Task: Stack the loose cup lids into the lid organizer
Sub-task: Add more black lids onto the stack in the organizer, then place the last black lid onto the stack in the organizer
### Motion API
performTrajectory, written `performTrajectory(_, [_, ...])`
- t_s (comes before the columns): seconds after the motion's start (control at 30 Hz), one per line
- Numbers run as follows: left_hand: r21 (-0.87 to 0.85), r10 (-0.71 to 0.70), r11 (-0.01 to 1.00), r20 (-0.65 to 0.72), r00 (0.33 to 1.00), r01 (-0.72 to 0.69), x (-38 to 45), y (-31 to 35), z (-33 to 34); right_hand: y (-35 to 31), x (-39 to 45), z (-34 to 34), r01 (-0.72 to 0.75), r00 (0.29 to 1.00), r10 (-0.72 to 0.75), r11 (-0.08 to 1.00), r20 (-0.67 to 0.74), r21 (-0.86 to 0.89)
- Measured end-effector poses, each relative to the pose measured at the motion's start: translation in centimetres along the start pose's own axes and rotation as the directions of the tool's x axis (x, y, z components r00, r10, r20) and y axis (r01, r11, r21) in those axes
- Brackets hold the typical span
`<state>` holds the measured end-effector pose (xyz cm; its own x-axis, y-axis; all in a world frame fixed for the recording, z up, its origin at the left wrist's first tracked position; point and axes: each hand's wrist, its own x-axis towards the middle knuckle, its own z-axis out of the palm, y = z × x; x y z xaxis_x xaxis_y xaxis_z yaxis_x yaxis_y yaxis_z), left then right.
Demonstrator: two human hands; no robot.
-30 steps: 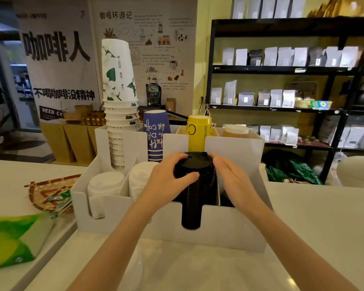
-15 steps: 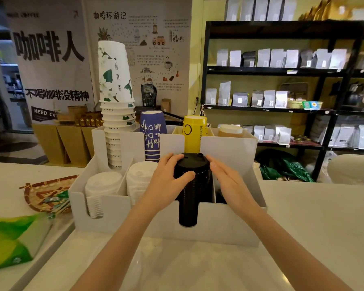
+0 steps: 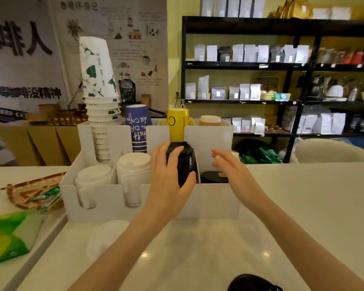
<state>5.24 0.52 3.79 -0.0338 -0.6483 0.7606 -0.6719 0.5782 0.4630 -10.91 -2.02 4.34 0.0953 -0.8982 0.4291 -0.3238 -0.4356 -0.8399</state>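
A white lid organizer stands on the counter in front of me. A tall stack of black lids sits in its third front slot, and my left hand grips that stack from the left, thumb across its front. My right hand hovers open just to the right, fingers spread, off the stack and above a low pile of black lids in the rightmost slot. Two stacks of white lids fill the left slots. A loose black lid lies at the bottom edge.
Stacked paper cups, a blue cup and a yellow cup fill the organizer's back row. A woven tray and a green pack lie at the left. A clear lid rests on the counter. Black shelves stand behind.
My right hand has let go of the black lid stack and drawn away to the right with fingers spread. My left hand stays wrapped on the stack.
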Motion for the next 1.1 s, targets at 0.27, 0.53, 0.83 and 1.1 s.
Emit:
performTrajectory(0.27, [-0.158, 0.104, 0.987, 0.438, 0.893, -0.037, -7.2, 2.4, 1.9, 0.1, -6.7, -2.3, -0.091, 0.991, 0.088, 0.996, -0.096, -0.025])
performTrajectory(0.53, [-0.173, 0.080, 0.981, 0.761, 0.644, 0.083, -12.4, 3.7, 3.0, 1.8, -13.8, -4.0, -0.263, 0.959, 0.247, 0.957, -0.139, -0.118])
performTrajectory(0.83, [-0.141, 0.135, 0.989, 0.732, 0.668, -0.045, -14.5, 4.4, 2.9, 3.2, -19.8, -4.6, -0.399, 0.917, 0.382, 0.890, -0.116, -0.220])
performTrajectory(1.1, [-0.186, 0.085, 0.980, 0.713, 0.696, 0.071, -14.6, 4.5, 2.8, 2.7, -20.1, -4.7, -0.355, 0.935, 0.342, 0.907, -0.094, -0.226])
